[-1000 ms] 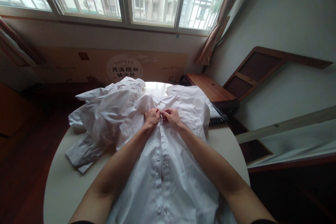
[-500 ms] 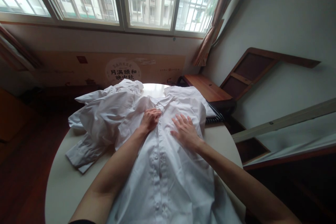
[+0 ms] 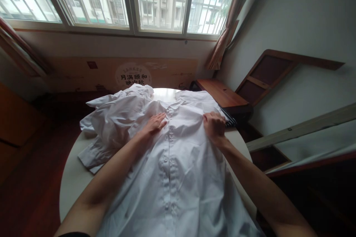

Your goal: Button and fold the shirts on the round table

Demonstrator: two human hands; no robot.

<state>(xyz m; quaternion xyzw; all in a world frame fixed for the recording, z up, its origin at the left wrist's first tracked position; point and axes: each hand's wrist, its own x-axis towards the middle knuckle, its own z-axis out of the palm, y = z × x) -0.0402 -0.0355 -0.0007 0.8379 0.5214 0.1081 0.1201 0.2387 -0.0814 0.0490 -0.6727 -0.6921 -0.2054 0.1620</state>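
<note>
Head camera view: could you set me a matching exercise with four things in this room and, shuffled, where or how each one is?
Things:
1. left hand
2. right hand
3. pile of white clothes
4. curtain

Places and states:
A. hangs at the right end of the window
B. lies flat, palm down, on the shirt beside its buttons
C. crumpled on the table, left of the shirt
D. closed on the shirt's cloth at the shoulder

Pairs: 1-B, 2-D, 3-C, 4-A.
</note>
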